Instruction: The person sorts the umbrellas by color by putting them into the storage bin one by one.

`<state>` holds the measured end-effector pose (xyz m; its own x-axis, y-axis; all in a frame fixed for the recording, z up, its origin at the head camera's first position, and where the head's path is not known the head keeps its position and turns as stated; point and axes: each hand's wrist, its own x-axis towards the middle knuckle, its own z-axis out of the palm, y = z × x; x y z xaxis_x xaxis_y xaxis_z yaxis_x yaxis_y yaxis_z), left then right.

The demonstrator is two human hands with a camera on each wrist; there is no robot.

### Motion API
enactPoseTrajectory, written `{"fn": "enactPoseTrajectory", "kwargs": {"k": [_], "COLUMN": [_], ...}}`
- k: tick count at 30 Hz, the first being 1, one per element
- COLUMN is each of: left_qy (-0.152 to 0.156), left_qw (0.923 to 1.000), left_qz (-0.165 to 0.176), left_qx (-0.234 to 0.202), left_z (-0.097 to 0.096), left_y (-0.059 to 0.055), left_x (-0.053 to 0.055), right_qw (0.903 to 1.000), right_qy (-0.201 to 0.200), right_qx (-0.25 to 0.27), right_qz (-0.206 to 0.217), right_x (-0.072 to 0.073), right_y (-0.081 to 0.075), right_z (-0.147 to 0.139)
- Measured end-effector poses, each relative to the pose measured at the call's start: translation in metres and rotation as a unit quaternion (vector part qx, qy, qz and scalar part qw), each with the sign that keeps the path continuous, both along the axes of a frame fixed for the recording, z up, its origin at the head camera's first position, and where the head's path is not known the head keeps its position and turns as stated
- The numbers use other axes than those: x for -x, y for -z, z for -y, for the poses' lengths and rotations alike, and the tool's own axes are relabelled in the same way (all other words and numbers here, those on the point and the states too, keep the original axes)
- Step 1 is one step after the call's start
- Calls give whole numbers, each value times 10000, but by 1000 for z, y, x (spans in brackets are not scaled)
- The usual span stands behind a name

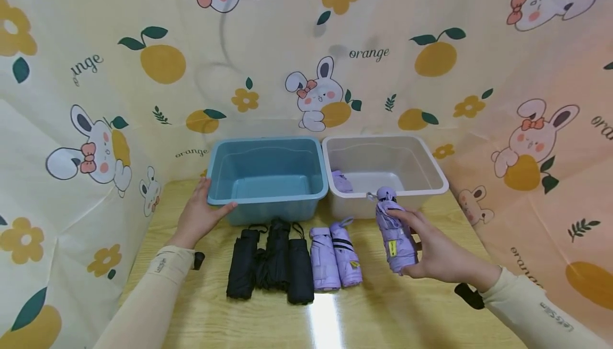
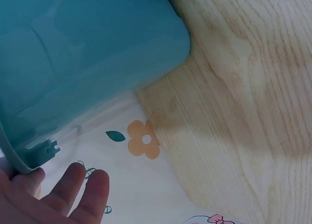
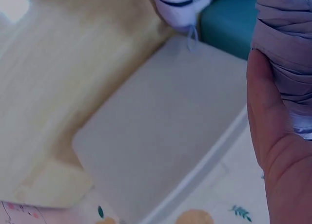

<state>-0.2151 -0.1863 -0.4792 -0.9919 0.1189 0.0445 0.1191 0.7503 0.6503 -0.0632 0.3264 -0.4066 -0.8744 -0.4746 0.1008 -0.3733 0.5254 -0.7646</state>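
Observation:
My right hand (image 1: 438,248) grips a folded purple umbrella (image 1: 395,232) with a yellow tag, holding it upright just in front of the white bin (image 1: 433,184). In the right wrist view, a finger lies along the gathered fabric of that umbrella (image 3: 285,53). At the front left corner of the blue bin (image 1: 270,209), my left hand (image 1: 198,218) touches the rim with its thumb and fingers spread. The left wrist view has its fingers (image 2: 92,197) fairly straight beside the bin's rim. Inside the white bin lies a purple umbrella (image 1: 342,181), partly hidden by the front wall.
Three black folded umbrellas (image 1: 300,272) lie side by side on the wooden table (image 1: 258,322) before the blue bin. To their right are two purple ones (image 1: 325,261). Both bins stand next to each other against a patterned cloth backdrop (image 1: 282,35) that also covers the sides.

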Motion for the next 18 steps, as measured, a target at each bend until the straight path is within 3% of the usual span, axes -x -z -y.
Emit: {"fn": "enactPoseTrajectory", "kwargs": {"k": [7, 12, 18], "left_qy": [11, -9, -1], "left_qw": [9999, 9997, 9997], "left_qz": [94, 104, 23], "left_qx": [99, 218, 234], "left_z": [-2, 0, 3], "left_y": [-1, -1, 2], "left_x": [-1, -1, 1], "right_qw": [9997, 9983, 9959], "right_qy": [-16, 33, -15], "right_qx": [-191, -562, -821], "right_qz": [-165, -129, -389], "right_x": [8, 19, 33], "right_y": [-29, -51, -72], "right_z": [-9, -13, -11]}}
